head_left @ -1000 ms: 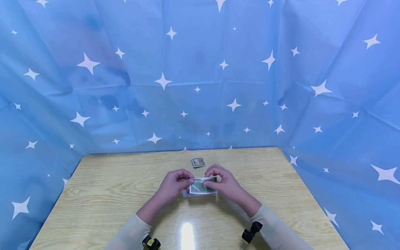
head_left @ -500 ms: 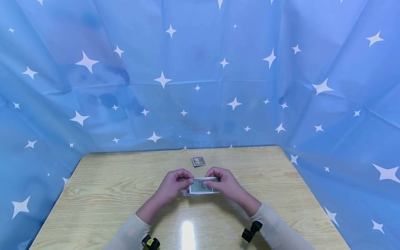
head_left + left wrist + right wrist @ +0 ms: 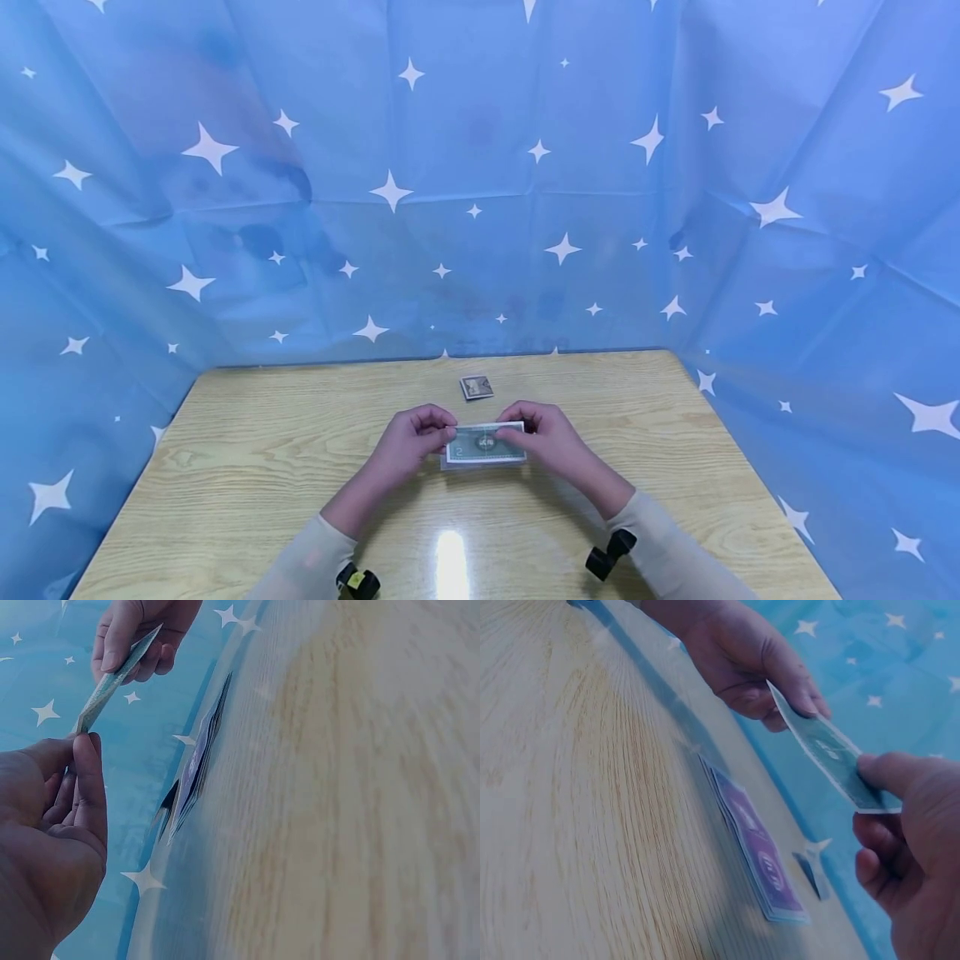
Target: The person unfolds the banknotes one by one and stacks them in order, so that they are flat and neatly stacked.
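Note:
A green banknote [image 3: 468, 452] with a white border and a "2" in its corner is stretched between both hands, raised off the table. My left hand [image 3: 407, 444] pinches its left end between thumb and fingers. At the other end my right hand [image 3: 557, 442] pinches it, the thumb lying over the face of the note. Below the note a stack of purple banknotes [image 3: 754, 851] lies on the table; in the head view it is mostly hidden, with just a pale edge showing.
Beyond the hands, a small folded picture-printed piece [image 3: 476, 387] lies near the back of the wooden table [image 3: 285, 467]. A blue curtain [image 3: 480, 158] with white stars hangs behind and along both sides. Light glares off the tabletop near the front.
The hands have drawn slightly apart, the left going left and the right going right. The green banknote, bent at its right end earlier, now lies flatter and shows more of its face.

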Motion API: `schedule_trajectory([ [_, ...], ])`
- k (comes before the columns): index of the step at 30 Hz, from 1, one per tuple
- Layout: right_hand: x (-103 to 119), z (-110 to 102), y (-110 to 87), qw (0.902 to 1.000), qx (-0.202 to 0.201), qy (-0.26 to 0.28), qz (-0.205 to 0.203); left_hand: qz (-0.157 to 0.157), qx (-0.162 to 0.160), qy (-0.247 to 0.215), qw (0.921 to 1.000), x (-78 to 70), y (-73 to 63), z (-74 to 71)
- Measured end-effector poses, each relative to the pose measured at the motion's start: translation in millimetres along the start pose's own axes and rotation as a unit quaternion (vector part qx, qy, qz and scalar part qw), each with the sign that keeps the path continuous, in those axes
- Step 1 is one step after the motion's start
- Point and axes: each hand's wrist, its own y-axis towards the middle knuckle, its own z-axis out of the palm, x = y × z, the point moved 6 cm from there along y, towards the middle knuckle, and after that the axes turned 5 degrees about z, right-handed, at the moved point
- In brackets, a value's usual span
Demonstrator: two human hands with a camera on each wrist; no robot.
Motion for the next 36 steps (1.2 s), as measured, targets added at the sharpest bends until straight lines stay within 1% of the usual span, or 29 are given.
schedule_trajectory([
  [4,-1.9,-4.1,-1.2,1.0,-0.004,-0.006,-0.001,0.002,-0.002,0.002,1.0,-0.4,-0.2,-1.7],
  [8,-2.4,-6.7,-2.3,0.9999,-0.004,-0.01,-0.007,0.01,0.002,0.005,0.9999,-1.5,-0.2,-2.3],
  [15,-5.4,-7.6,-2.1,1.0,-0.004,-0.008,0.001,0.016,0.004,0.029,0.9994,-0.4,-0.2,-3.3],
  [17,-6.3,-7.9,-1.8,0.9999,-0.005,-0.008,0.003,0.019,0.008,0.045,0.9988,-0.8,0.2,-3.9],
  [19,-7.3,-8.5,-0.6,0.9999,-0.005,-0.012,0.003,0.025,0.012,0.07,0.9972,-2.5,0.9,-5.2],
  [22,-9.7,-10.1,2.5,0.9997,-0.006,-0.022,0.002,0.038,0.02,0.117,0.9922,-6.0,3.7,-7.4],
  [24,-11.0,-10.7,5.0,0.9995,-0.006,-0.031,0.003,0.045,0.027,0.14,0.9888,-7.1,5.9,-9.0],
  [29,-15.3,-10.0,10.8,0.9987,-0.007,-0.051,0.003,0.041,0.045,0.167,0.984,-6.2,10.9,-11.5],
  [36,-25.1,-6.3,16.2,0.9968,0.001,-0.079,0.002,0.028,0.067,0.182,0.9805,-1.4,17.6,-10.1],
])
